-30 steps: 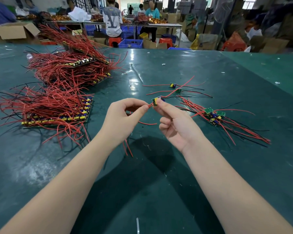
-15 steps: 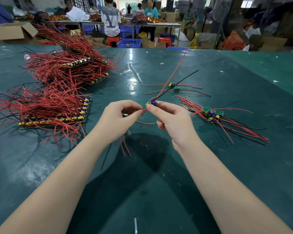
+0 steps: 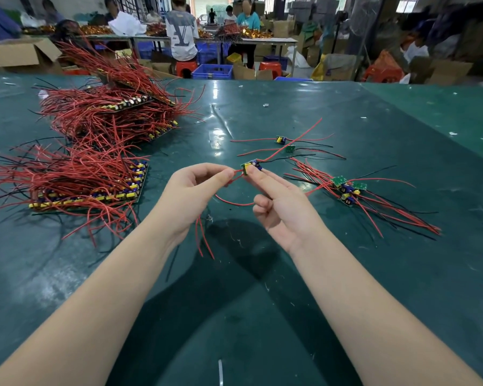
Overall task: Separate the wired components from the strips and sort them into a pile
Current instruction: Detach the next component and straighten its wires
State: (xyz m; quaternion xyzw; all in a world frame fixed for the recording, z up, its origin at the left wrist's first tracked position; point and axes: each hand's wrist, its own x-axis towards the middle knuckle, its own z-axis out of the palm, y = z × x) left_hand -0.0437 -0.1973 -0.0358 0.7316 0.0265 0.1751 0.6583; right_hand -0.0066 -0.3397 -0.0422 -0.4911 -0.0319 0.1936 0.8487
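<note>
Pinching a small green circuit board with red and black wires (image 3: pixel 251 166) between thumb and forefinger, the right hand (image 3: pixel 279 203) holds it above the dark green table (image 3: pixel 346 274), while the left hand (image 3: pixel 191 190) grips its red lead. Just to the right lies the small pile of separated boards (image 3: pixel 346 188) (only a handful). Two big stacks of red-wired strips (image 3: pixel 95 174) remain at left, so most work is ahead.
</note>
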